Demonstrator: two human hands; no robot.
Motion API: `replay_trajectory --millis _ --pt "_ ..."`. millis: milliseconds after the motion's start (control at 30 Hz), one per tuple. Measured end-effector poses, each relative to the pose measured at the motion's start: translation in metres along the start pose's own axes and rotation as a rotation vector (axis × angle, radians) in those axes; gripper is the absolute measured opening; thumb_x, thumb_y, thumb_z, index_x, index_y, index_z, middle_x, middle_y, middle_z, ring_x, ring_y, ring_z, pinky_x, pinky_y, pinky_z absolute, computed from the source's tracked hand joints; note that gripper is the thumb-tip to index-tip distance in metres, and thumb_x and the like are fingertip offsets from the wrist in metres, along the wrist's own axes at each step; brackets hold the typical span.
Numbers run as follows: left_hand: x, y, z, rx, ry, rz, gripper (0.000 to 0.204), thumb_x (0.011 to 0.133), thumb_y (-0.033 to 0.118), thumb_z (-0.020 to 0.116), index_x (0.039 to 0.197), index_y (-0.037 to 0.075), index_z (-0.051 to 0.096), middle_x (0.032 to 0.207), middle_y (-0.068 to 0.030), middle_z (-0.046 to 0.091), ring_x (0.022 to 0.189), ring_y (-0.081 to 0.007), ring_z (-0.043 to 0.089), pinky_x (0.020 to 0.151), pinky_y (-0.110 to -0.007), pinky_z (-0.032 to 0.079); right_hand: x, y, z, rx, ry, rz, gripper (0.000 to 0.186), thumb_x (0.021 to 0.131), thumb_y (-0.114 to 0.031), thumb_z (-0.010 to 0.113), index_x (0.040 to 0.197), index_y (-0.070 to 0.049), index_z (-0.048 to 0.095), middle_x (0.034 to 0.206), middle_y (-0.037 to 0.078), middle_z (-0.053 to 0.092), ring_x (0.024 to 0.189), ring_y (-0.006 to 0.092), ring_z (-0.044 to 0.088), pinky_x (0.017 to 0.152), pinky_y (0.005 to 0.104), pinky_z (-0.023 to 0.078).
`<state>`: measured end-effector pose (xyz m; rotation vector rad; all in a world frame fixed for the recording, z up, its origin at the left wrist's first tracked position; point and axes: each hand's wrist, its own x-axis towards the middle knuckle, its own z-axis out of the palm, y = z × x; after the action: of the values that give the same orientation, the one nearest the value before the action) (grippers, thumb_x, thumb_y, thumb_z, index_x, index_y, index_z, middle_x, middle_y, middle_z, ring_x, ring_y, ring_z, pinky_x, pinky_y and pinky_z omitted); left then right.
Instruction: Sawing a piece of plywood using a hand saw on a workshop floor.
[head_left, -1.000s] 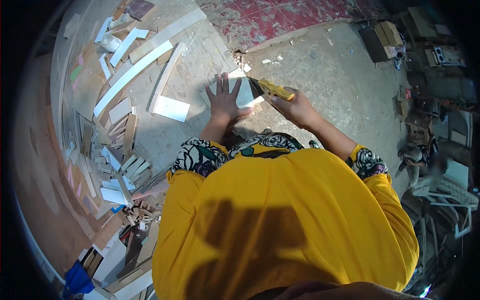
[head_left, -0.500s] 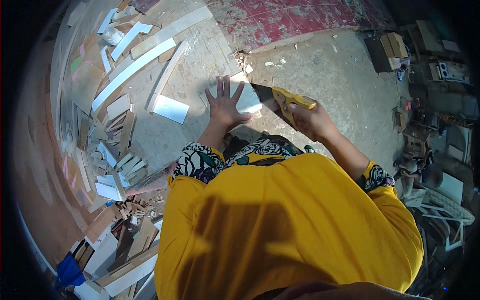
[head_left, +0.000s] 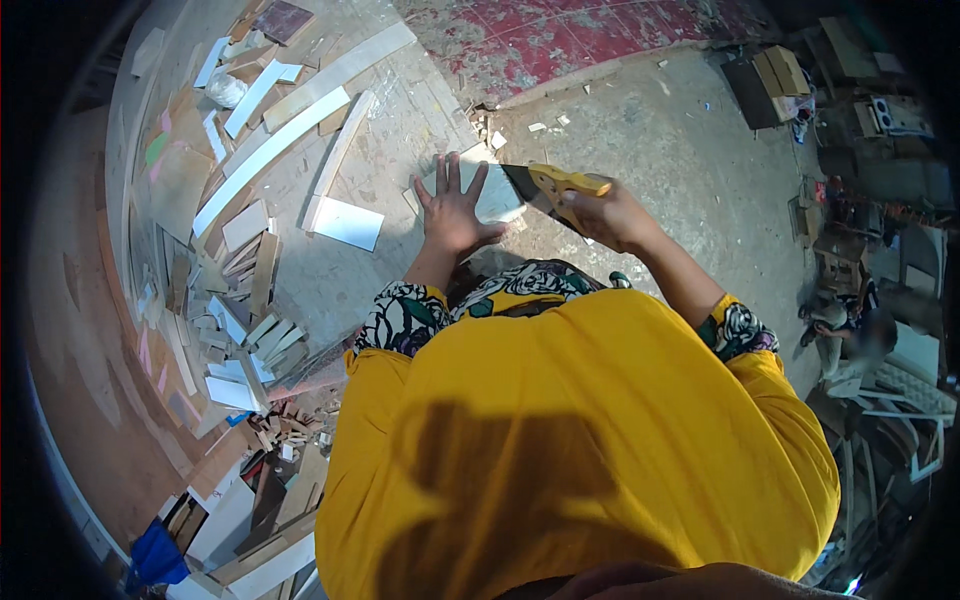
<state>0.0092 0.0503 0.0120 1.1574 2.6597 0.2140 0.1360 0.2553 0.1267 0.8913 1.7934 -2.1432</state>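
While her left hand (head_left: 455, 205) lies flat, fingers spread, pinning the pale board (head_left: 497, 195) to the floor (head_left: 640, 130), her right hand (head_left: 605, 212) grips the yellow-handled saw (head_left: 548, 185) just right of it.

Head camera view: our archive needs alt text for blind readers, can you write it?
Seen from above, a person in a yellow top presses the left hand flat on a pale board lying on a dusty concrete floor, while the right hand grips a yellow-handled handsaw at the board's edge. Scattered wood offcuts lie to the left.
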Motion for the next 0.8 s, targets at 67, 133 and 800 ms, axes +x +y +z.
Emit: replay_trajectory --millis 67,133,800 --pt "-0.001 0.002 -0.003 -0.012 0.018 0.022 0.111 0.053 0.067 0.072 0.147 0.029 0.027 0.153 -0.0178 0.016 0.143 -0.0356 0.005 0.106 -0.067 0.0 0.003 0.01 0.008 -0.034 0.058 0.031 0.026 0.085 -0.017 0.065 0.101 0.003 0.061 0.067 0.0 0.056 0.05 0.0084 0.046 0.044 0.0233 0.036" --pt "0.001 0.0 -0.012 -0.016 0.044 0.038 0.11 0.053 0.066 0.072 0.146 0.028 0.029 0.152 -0.0187 0.018 0.143 -0.0357 0.006 0.106 -0.066 -0.001 0.017 0.029 0.002 0.001 0.11 0.125 0.029 0.083 -0.019 0.068 0.1 0.003 0.061 0.062 0.0 0.053 0.048 0.0081 0.046 0.042 0.0238 0.034" --pt "0.013 -0.082 -0.018 -1.232 -0.437 -0.197 0.036 0.086 0.011 0.06 0.121 0.0 0.056 0.095 -0.0021 0.065 0.072 -0.0041 0.056 0.064 -0.02 0.045 -0.029 0.035 0.015 -0.028 0.165 -0.207 0.022 0.088 -0.022 0.063 0.096 -0.001 0.059 0.07 -0.003 0.053 0.059 0.0063 0.044 0.052 0.0239 0.037"
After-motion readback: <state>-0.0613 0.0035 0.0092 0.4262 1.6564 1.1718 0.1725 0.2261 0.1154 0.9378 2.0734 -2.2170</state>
